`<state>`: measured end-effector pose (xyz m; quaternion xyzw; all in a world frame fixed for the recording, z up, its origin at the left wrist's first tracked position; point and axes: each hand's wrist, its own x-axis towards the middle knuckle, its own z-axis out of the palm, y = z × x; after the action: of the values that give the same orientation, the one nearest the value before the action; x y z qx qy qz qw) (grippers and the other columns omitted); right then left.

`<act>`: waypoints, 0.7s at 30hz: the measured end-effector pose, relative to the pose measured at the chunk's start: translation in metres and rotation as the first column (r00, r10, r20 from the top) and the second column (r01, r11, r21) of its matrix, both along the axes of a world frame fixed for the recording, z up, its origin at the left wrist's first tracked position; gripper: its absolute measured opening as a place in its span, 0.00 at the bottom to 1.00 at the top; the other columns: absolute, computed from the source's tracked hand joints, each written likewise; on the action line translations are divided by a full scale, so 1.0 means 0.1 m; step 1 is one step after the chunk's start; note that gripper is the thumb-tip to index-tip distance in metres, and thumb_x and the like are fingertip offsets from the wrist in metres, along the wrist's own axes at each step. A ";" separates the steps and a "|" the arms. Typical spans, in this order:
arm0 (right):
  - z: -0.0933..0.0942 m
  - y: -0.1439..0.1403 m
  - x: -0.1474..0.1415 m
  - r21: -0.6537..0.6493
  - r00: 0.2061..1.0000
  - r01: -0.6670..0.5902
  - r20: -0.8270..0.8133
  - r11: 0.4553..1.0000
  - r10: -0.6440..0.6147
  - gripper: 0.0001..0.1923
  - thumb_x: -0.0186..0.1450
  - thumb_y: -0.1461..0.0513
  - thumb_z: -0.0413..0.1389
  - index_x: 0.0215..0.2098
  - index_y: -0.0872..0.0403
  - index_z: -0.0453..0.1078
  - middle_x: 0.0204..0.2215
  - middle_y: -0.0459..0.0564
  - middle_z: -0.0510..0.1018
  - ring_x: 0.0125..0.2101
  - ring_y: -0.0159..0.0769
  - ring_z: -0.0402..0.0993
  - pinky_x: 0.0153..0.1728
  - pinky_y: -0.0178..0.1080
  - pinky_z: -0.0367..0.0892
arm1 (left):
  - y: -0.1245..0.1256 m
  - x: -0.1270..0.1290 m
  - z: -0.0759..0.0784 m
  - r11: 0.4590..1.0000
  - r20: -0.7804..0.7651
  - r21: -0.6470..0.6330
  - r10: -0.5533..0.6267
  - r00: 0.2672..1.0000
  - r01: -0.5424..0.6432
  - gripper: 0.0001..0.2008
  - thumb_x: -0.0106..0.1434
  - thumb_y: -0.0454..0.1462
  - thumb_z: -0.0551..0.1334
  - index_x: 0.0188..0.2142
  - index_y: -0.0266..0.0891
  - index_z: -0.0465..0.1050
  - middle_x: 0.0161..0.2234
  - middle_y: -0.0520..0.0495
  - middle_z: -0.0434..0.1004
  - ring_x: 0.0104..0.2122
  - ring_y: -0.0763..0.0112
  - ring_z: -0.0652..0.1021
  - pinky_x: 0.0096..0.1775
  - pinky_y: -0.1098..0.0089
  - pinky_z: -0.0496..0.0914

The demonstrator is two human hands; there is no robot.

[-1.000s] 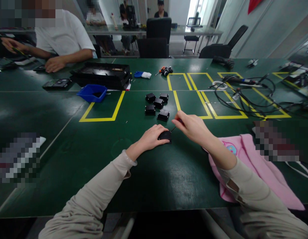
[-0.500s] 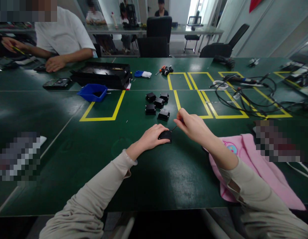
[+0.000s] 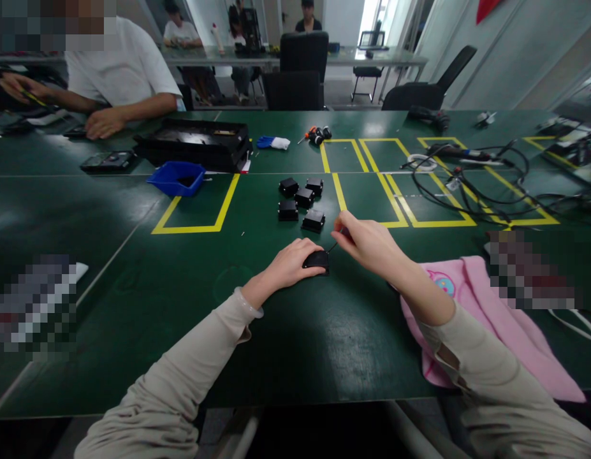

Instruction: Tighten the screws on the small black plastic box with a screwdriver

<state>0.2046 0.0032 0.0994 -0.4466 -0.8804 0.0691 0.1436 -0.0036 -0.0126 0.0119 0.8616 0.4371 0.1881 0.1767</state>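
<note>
On the green table (image 3: 276, 338) my left hand (image 3: 291, 262) grips a small black box (image 3: 317, 259), thumb on the near side and fingers over the far side. My right hand (image 3: 364, 239) is closed round the handle of a thin screwdriver (image 3: 332, 247), most of which the fingers hide. Its dark shaft slants down to the left and meets the box at its right edge. Just beyond the hands several similar black boxes (image 3: 288, 210) lie in a loose group.
A blue bin (image 3: 177, 178) and a black tray-like case (image 3: 190, 153) stand at the far left. Tangled black cables (image 3: 467, 204) lie to the right, above a pink cloth (image 3: 486, 319). A co-worker in a white shirt (image 3: 127, 64) sits across at the left.
My right hand has shifted very slightly, its fingers turned a little around the screwdriver. My left hand and the box stay in place.
</note>
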 end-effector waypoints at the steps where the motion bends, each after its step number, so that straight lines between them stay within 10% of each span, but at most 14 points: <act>1: 0.00 0.00 0.00 -0.001 1.000 -0.015 -0.006 1.000 0.015 0.10 0.68 0.57 0.45 0.42 0.53 0.62 0.28 0.47 0.75 0.26 0.34 0.68 0.27 0.35 0.51 | 0.00 0.00 0.00 1.000 0.001 0.001 0.000 1.000 0.000 0.20 0.63 0.49 0.62 0.50 0.42 0.67 0.46 0.45 0.70 0.46 0.60 0.71 0.47 0.62 0.67; 21: 0.01 0.00 -0.01 0.023 1.000 0.022 0.019 1.000 -0.022 0.13 0.69 0.54 0.43 0.39 0.53 0.64 0.28 0.48 0.76 0.26 0.35 0.70 0.26 0.35 0.50 | 0.00 0.00 0.01 1.000 -0.002 -0.010 0.008 1.000 -0.008 0.21 0.63 0.49 0.62 0.51 0.42 0.67 0.47 0.45 0.71 0.46 0.61 0.71 0.47 0.62 0.67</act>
<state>0.2038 0.0029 0.0999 -0.4552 -0.8775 0.0532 0.1411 -0.0037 -0.0131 0.0132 0.8590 0.4418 0.1860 0.1798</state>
